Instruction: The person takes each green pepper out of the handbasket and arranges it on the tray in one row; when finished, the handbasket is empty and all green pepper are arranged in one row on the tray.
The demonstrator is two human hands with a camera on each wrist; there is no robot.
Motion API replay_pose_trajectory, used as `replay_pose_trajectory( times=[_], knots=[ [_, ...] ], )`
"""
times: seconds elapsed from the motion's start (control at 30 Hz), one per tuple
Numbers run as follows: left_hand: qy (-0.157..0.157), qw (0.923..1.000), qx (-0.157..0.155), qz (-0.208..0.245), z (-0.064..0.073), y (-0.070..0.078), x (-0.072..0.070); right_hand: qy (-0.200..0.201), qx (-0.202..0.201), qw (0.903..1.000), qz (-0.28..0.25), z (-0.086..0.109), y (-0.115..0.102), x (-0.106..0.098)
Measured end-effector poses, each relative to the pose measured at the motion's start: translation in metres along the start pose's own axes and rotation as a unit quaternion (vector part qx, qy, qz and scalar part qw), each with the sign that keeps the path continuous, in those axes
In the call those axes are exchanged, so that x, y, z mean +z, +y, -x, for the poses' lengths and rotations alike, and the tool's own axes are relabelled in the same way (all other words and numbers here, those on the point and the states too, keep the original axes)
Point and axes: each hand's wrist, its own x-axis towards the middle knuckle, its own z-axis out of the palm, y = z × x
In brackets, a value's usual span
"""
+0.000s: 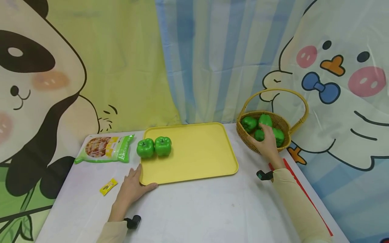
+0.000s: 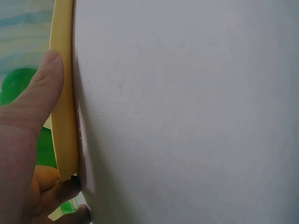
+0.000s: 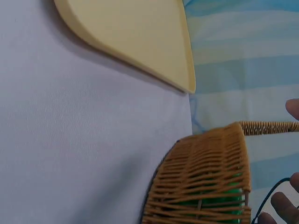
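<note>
My left hand (image 1: 131,186) rests at the near left corner of the yellow tray (image 1: 197,152). Its thumb (image 2: 46,84) lies straight along the front rim, and the other fingers touch the left side. Two green bell peppers sit side by side at the tray's left: one pepper (image 1: 145,148) over the edge, the other pepper (image 1: 163,146) further in. Over the wicker basket (image 1: 247,137) reaches my right hand (image 1: 266,141), thumb and fingers spread apart among several green bell peppers (image 1: 249,124). No grip on a pepper shows; the right wrist view hides the hand's middle.
A green and white food bag (image 1: 106,148) lies left of the tray, with a small yellow packet (image 1: 108,186) nearer the front. The basket's tall handle (image 1: 275,90) arches above the right hand. A red strip (image 1: 307,192) runs along the table's right side. Printed curtains stand behind.
</note>
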Motion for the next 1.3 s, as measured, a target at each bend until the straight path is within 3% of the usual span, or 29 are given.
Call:
replay_pose_trajectory(
  times=[0.17,0.5,1.0,1.3],
  knots=[
    [-0.003,1.0,-0.002,0.0,-0.001,-0.001,0.0,-0.004,0.02,0.9994,0.028,0.001,0.022,-0.011],
    [-0.011,0.9999,-0.012,-0.002,0.003,-0.004,-0.003,-0.023,0.014,0.9986,0.045,0.005,0.042,-0.016],
    [-0.01,0.9999,-0.007,0.008,0.002,-0.002,0.001,-0.044,0.014,0.9948,0.091,-0.009,0.054,-0.019],
    [-0.001,1.0,0.0,0.006,0.0,-0.001,0.001,-0.094,0.048,0.9869,0.122,-0.02,0.055,-0.021]
  ],
)
